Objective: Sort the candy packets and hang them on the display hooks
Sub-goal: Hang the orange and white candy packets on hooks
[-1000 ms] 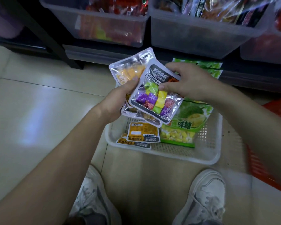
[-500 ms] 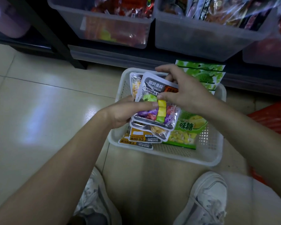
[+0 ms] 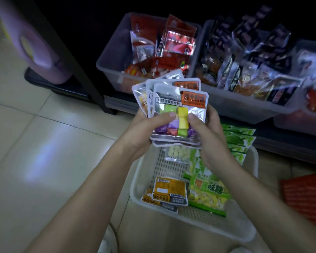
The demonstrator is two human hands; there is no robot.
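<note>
Silver candy packets (image 3: 179, 114), now lifted clear above the basket's (image 3: 252, 161) far edge, clamped between left hand (image 3: 144, 132) and right hand (image 3: 206, 132), squared for hanging.

A fanned stack of silver candy packets (image 3: 179, 114) stands upright above a white basket (image 3: 252, 161). The front packet shows yellow, green and purple sweets. More packets (image 3: 170, 190) lie flat in the basket.

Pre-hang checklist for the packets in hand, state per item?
1. Both hands on the stack: ok; left hand and right hand pinch the candy packets.
2. Packets lined up: not ok, fanned.
3. Hang hole on top packet: ok, facing up.
4. Display hooks in view: not ok, none seen.
5. Same kind throughout stack: cannot tell, back ones are covered.
6. Basket emptied: not ok, packets remain.
</note>
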